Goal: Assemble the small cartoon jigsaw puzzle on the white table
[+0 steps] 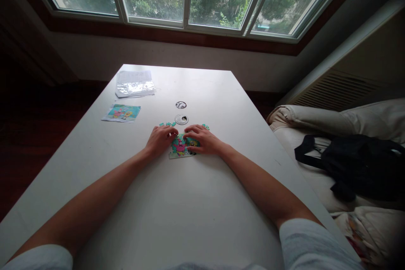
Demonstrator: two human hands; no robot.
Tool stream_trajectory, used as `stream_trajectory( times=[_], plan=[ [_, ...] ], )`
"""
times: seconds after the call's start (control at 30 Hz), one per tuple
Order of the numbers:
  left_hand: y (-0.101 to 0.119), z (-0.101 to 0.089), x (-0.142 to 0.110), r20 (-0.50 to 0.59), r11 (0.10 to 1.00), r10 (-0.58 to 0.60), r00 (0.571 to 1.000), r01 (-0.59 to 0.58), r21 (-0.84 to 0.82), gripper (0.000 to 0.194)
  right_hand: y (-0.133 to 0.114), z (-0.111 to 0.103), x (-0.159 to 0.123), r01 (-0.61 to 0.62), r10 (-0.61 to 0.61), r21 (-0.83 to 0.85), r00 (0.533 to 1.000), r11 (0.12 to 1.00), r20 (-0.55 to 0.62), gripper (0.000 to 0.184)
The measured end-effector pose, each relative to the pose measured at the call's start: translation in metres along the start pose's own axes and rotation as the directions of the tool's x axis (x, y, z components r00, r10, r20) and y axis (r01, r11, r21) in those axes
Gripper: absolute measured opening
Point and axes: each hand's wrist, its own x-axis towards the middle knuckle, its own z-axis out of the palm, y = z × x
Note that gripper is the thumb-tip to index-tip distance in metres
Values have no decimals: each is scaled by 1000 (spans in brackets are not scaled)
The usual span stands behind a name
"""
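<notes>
A small jigsaw puzzle (180, 147) with a pink and a yellow cartoon figure on green lies on the white table, between my hands. My left hand (161, 138) is at its upper left corner, fingers curled together; whatever they pinch is too small to make out. Over the right side of the puzzle rests my right hand (204, 139), thumb and fingers apart, touching the surface and covering part of it. Loose teal puzzle pieces (169, 124) lie just beyond my left hand. More teal pieces (206, 126) show behind the right one.
Beyond the puzzle lie two round flat objects, a near disc (181, 119) and a farther one (181, 104). A cartoon picture sheet (122, 113) and a clear plastic packet (135, 84) are at the left. Right of the table (177, 202), a black bag (363, 164) sits on a pale sofa (322, 118).
</notes>
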Motion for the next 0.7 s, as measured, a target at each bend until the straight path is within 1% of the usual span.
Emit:
stream_trajectory(
  times=[0.37,0.53,0.7],
  plan=[
    [-2,2,0,-13,999,25,1000,-25,27,18,0,0,0,-4,4,-1,1000,1000,11,45],
    [-2,1,0,8,1000,20,1000,-20,-3,23,-1,-1,0,4,-4,-2,1000,1000,7,44],
    [-4,0,0,20,999,20,1000,-19,-37,22,-1,-1,0,0,0,-6,1000,1000,11,44]
  ],
)
